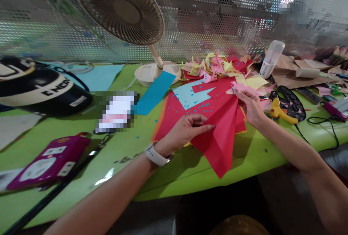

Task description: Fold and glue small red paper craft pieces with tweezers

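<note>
A sheet of red paper [221, 144] is held up between both hands, its lower corner hanging over the table's front edge. My left hand [190, 128] pinches its left side between thumb and fingers. At the upper right corner, my right hand [248, 104] grips the same sheet with its fingertips. Beneath them lie more red sheets [165, 130], with an orange edge showing under them. On that stack rest a light blue piece of paper [187, 93] and small blue scraps. A strip of darker blue paper [156, 93] lies to the left.
A fan [127, 13] stands at the back, before a perforated metal screen. Cut paper scraps [217, 66] are heaped behind the stack. To the right are a yellow glue gun [281, 111] and a clear-topped bottle [272, 59]. Leftward sit a phone [116, 111], a purple power strip [51, 162] and a black-and-white bag [40, 86].
</note>
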### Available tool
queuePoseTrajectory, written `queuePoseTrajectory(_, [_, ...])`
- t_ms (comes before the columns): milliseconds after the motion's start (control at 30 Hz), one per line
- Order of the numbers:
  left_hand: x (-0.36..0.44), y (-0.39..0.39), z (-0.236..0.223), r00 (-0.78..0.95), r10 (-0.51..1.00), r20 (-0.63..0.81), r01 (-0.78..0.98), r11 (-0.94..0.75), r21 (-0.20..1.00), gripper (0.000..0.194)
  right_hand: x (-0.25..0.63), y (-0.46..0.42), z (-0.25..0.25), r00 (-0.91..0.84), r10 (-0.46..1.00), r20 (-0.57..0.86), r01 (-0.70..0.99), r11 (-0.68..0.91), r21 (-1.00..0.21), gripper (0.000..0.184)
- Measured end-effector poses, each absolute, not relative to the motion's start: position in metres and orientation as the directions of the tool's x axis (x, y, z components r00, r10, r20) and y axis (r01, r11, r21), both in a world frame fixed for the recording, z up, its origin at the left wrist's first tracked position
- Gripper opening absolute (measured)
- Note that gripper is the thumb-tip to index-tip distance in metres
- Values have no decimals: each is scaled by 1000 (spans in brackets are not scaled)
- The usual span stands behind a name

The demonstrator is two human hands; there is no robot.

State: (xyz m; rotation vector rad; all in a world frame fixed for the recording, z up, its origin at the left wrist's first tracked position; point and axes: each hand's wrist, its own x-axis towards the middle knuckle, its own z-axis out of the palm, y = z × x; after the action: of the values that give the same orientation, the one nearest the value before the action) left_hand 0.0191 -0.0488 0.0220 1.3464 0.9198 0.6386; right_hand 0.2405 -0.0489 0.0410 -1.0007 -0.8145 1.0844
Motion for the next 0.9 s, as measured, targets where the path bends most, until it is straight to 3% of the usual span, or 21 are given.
queuePoseTrajectory(233, [20, -46, 21, 514, 829, -221, 126, 181, 975, 42, 247, -45, 37, 274, 958, 81, -257, 154, -954, 34])
queuePoseTrajectory(400, [19, -48, 24, 465, 859, -212, 100, 187, 977, 42, 250, -44, 42, 302, 951, 64, -306, 160, -938, 41])
queuePoseTrajectory(567, [19, -51, 31, 418, 887, -195, 15, 208, 978, 38, 230, -65, 43, -95, 991, -98, -199, -115, -973, 43])
queuePoseTrajectory(633, [20, -51, 33, 405, 890, -208, -1, 228, 974, 37, 225, -70, 42, -152, 977, -152, -148, -175, -973, 42])
queuePoseTrajectory(800, [23, -53, 35, 357, 903, -239, -45, 272, 961, 36, 229, -63, 37, 18, 998, -64, -15, -64, -998, 49])
queuePoseTrajectory(900, [22, -53, 36, 341, 910, -237, -57, 271, 961, 40, 232, -61, 37, 16, 1000, -19, 27, -20, -999, 52])
